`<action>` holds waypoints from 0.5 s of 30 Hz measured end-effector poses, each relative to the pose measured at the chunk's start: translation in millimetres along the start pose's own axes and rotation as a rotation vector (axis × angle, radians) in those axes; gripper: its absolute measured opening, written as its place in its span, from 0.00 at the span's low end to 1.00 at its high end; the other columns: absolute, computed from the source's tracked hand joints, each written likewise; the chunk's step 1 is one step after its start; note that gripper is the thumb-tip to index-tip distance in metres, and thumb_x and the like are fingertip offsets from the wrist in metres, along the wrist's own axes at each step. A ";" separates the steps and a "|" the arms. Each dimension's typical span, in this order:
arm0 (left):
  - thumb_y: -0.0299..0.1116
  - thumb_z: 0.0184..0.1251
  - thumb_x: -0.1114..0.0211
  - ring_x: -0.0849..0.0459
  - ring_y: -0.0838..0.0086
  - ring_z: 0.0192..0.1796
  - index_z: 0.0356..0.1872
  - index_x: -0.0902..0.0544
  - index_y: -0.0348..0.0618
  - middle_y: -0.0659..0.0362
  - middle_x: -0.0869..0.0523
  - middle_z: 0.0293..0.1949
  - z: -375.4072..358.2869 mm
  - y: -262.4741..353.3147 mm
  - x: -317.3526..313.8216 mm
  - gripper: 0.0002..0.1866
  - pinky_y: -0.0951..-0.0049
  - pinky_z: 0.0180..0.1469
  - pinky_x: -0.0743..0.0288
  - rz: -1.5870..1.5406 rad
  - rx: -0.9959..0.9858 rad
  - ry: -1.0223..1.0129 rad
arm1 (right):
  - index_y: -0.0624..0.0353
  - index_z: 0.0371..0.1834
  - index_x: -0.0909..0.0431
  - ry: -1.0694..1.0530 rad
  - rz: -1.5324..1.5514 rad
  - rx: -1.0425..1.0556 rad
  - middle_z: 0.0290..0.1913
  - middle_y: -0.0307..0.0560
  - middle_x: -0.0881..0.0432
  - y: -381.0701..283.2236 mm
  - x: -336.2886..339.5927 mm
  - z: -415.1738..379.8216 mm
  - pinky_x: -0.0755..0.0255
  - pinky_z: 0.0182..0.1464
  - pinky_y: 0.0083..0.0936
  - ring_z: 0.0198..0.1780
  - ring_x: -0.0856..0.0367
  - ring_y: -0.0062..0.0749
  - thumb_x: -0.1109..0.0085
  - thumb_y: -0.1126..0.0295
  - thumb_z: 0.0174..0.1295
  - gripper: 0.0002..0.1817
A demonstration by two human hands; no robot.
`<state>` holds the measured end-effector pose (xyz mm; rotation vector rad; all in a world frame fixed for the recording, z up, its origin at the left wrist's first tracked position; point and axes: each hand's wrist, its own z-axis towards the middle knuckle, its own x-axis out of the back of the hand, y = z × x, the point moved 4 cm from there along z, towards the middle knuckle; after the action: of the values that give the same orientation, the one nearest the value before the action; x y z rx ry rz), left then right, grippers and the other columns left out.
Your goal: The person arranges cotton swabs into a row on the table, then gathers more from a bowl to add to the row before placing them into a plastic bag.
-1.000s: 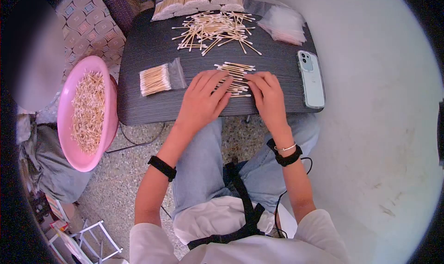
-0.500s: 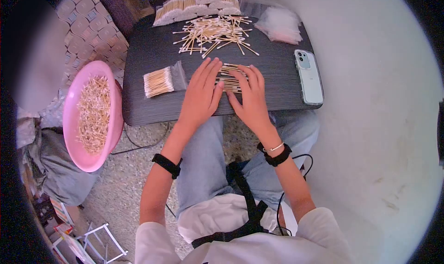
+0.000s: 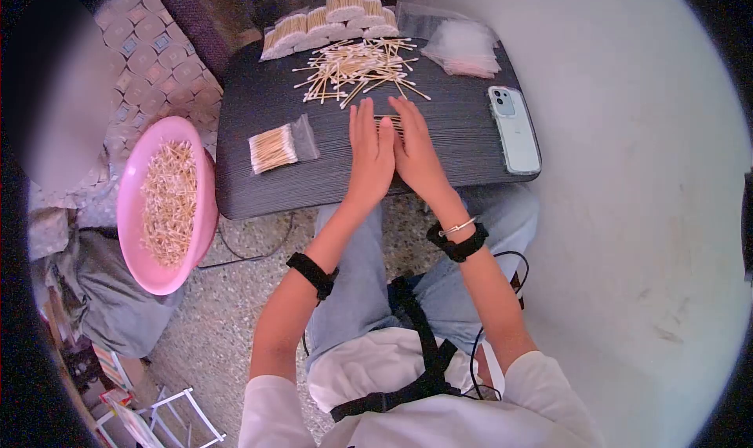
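My left hand (image 3: 370, 154) and my right hand (image 3: 420, 151) stand close together on the table, fingers stretched forward. Between them lies a small row of cotton swabs (image 3: 388, 125), mostly hidden; the hands flank its two ends and seem to touch them. Just beyond the fingertips is a loose heap of cotton swabs (image 3: 354, 65). To the left of my left hand, a clear bag packed with cotton swabs (image 3: 272, 148) lies flat with its mouth end toward the hand.
Filled swab bags (image 3: 325, 23) are stacked at the table's back edge. Clear plastic bags (image 3: 463, 46) lie at back right, above a phone (image 3: 516, 130). A pink basin (image 3: 205, 213) of swabs stands left of the black table (image 3: 267, 201). A pale wall (image 3: 627, 173) rises on the right.
My hands have come closer together around the row of swabs, and their fingers have straightened. Less of the row shows now. The view has shifted slightly.
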<state>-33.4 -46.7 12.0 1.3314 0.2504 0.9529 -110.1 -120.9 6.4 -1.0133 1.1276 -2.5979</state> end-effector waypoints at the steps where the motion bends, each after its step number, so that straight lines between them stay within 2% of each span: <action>1: 0.47 0.81 0.61 0.51 0.47 0.77 0.70 0.39 0.28 0.38 0.40 0.72 0.3 -1.0 4.4 0.31 0.56 0.76 0.56 -0.002 0.002 0.013 | 0.62 0.69 0.38 -0.011 0.018 0.005 0.69 0.64 0.35 -0.4 2.3 1.8 0.44 0.72 0.42 0.71 0.38 0.56 0.49 0.76 0.67 0.26; 4: 0.45 0.80 0.58 0.44 0.47 0.75 0.68 0.36 0.29 0.39 0.35 0.69 7.3 -9.6 20.5 0.28 0.56 0.75 0.52 0.037 -0.089 -0.039 | 0.62 0.67 0.34 -0.050 0.040 -0.034 0.66 0.61 0.30 5.6 14.5 2.8 0.43 0.72 0.41 0.70 0.36 0.55 0.49 0.76 0.67 0.24; 5: 0.44 0.80 0.58 0.42 0.47 0.74 0.67 0.34 0.30 0.39 0.33 0.68 9.6 -13.5 24.3 0.27 0.56 0.75 0.50 0.059 -0.135 -0.074 | 0.63 0.65 0.33 -0.079 0.003 0.023 0.64 0.61 0.28 5.2 14.9 2.8 0.42 0.71 0.42 0.69 0.35 0.56 0.50 0.77 0.66 0.22; 6: 0.40 0.78 0.53 0.35 0.47 0.71 0.64 0.31 0.31 0.40 0.29 0.66 10.3 -14.1 24.0 0.24 0.56 0.73 0.45 0.143 -0.180 -0.117 | 0.64 0.62 0.31 -0.107 -0.035 0.080 0.62 0.61 0.27 4.7 15.1 3.9 0.41 0.70 0.44 0.67 0.33 0.57 0.50 0.78 0.65 0.21; 9: 0.39 0.78 0.52 0.34 0.51 0.70 0.64 0.29 0.33 0.43 0.30 0.66 7.5 -11.9 20.6 0.23 0.60 0.73 0.43 0.496 -0.360 -0.241 | 0.65 0.55 0.26 -0.090 -0.078 0.134 0.56 0.58 0.23 3.1 17.1 5.7 0.36 0.67 0.44 0.62 0.29 0.56 0.50 0.80 0.62 0.17; 15: 0.32 0.71 0.43 0.26 0.54 0.56 0.56 0.22 0.35 0.48 0.23 0.52 14.5 -9.8 24.3 0.16 0.61 0.62 0.32 0.419 -0.420 -0.149 | 0.64 0.47 0.19 -0.077 -0.134 0.154 0.49 0.54 0.20 7.6 21.8 11.0 0.30 0.61 0.40 0.54 0.24 0.49 0.46 0.79 0.58 0.14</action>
<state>-4.6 -39.2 15.8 1.0720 -0.3423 1.1711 -120.9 -141.0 18.1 -1.1799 0.8544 -2.6720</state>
